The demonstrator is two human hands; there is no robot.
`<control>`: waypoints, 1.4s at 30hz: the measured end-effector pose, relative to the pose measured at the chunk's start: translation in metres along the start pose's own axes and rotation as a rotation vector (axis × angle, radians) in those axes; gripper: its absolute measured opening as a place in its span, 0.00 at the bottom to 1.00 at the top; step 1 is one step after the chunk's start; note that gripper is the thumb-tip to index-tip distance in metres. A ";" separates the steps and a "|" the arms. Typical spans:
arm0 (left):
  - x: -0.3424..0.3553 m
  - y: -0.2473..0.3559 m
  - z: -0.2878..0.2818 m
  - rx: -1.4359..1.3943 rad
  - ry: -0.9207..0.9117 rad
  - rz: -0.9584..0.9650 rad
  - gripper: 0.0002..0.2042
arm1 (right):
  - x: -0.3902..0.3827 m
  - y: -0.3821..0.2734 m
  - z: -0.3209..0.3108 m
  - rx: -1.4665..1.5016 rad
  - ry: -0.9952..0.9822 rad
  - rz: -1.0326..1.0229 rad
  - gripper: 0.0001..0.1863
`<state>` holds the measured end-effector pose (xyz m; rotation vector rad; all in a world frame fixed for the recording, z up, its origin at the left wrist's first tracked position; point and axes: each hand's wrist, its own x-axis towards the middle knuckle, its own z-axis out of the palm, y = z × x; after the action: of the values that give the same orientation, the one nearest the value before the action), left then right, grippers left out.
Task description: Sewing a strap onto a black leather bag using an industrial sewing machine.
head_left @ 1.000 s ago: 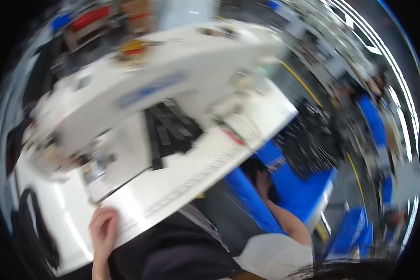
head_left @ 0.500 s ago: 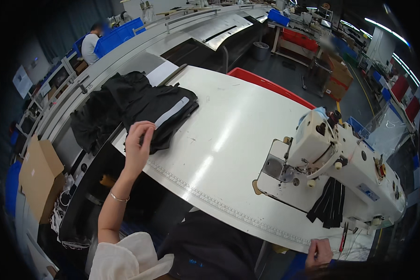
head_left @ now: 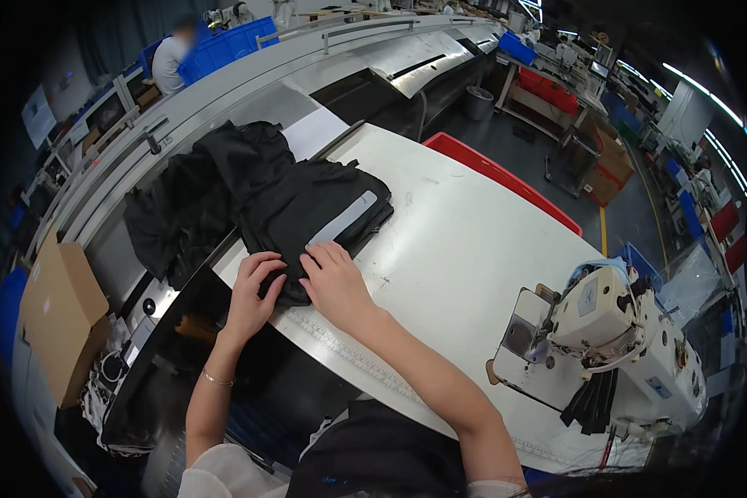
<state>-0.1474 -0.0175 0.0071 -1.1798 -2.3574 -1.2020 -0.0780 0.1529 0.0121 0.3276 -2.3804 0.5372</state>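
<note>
Strip lights (head_left: pixel 710 91) burn at the upper right over a busy workshop floor, and at the upper left a person in a white top (head_left: pixel 169 65) is beside a blue crate (head_left: pixel 228 51). Before me spreads a white worktop (head_left: pixel 448 249), with ruler markings (head_left: pixel 357 361) along its near edge. At its left end lies a stack of black cloth (head_left: pixel 282 199), a pale grey strip (head_left: pixel 340 220) running slantwise on top. More black cloth (head_left: pixel 170 212) lies bunched just beyond, off the worktop's left edge.

Both my hands are at the stack's near side. My left grip (head_left: pixel 256 286) rests with curled fingers at its near left corner; my right grip (head_left: pixel 336 282) has its fingertips on the cloth by the lower end of the strip. I cannot tell whether either one pinches any fabric.

Well to the right sits a white sewing machine (head_left: pixel 660 353), narrow black strips (head_left: pixel 592 402) fanned out below its arm. A red bin (head_left: pixel 502 183) shows past the worktop's far edge.
</note>
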 end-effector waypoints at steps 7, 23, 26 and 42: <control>0.006 -0.012 -0.014 -0.014 -0.124 0.119 0.06 | 0.010 0.029 0.001 0.375 -0.212 0.280 0.06; 0.060 -0.016 0.015 0.513 -0.376 0.148 0.21 | 0.057 0.096 -0.071 1.527 0.812 0.889 0.11; 0.063 -0.014 0.010 0.428 -0.357 0.065 0.17 | 0.054 0.123 -0.142 1.488 0.956 0.721 0.11; 0.088 0.025 0.022 0.294 0.181 0.665 0.12 | 0.042 0.049 -0.062 1.664 0.475 0.959 0.13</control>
<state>-0.1820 0.0562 0.0545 -1.4953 -1.7101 -0.6739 -0.0932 0.2209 0.0682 -0.3009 -0.9533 2.5623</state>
